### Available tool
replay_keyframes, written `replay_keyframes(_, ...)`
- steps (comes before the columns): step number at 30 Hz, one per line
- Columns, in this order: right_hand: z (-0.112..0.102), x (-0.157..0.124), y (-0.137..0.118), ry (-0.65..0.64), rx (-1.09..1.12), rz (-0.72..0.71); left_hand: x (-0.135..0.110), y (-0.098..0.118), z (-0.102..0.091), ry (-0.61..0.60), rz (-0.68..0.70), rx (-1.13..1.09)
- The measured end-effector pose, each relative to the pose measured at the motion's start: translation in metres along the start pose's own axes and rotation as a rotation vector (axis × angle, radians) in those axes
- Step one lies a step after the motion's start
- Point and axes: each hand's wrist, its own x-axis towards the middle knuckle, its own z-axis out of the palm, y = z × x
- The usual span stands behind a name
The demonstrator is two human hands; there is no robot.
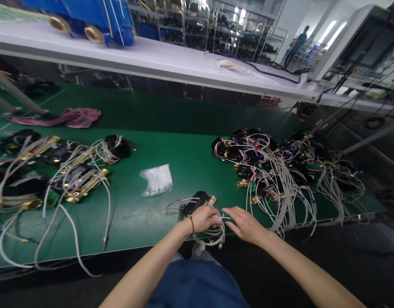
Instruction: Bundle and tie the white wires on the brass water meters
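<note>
A black and brass sensor unit with white cables lies near the front edge of the green table. My left hand is closed round a coiled bundle of its white cable, which hangs over the table edge. My right hand sits just to the right, fingers stretched toward the bundle and touching a thin white tie at the left hand's fingertips.
A clear bag of white ties lies left of the unit. Piles of wired units sit at the right and at the left. A pink cloth lies at the back left. A white shelf runs behind.
</note>
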Motion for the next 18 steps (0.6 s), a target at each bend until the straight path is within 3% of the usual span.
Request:
replay_keyframes(3,-0.002,0.001,0.006,-0.090,-0.111,-0.140,-0.001,0.000,0.000,-0.039,0.001,-0.033)
replay_keyframes(5,-0.001,0.003,0.006,-0.095,-0.027,-0.064,-0.002,0.000,0.001,-0.035,0.007,-0.033)
replay_keyframes(7,0.003,0.003,0.002,-0.030,0.155,0.150,-0.002,0.001,0.003,0.029,0.010,-0.011)
replay_keyframes(9,0.009,0.000,-0.003,-0.002,0.385,0.464,-0.003,0.002,0.007,0.138,0.018,0.006)
replay_keyframes(11,0.019,-0.002,-0.008,-0.076,0.681,0.769,-0.005,0.006,0.013,0.228,0.052,-0.002)
replay_keyframes(13,0.034,-0.002,-0.011,-0.162,1.072,0.969,-0.008,0.011,0.021,0.248,0.114,-0.013)
replay_keyframes(14,0.042,-0.001,-0.011,-0.137,1.259,1.024,-0.011,0.013,0.024,0.240,0.154,-0.010)
replay_keyframes(16,0.060,0.002,-0.008,0.071,1.499,1.084,-0.017,0.011,0.032,0.271,0.213,0.017)
replay_keyframes(18,0.076,0.006,-0.002,0.324,1.489,1.129,-0.024,-0.001,0.036,0.465,0.152,0.070)
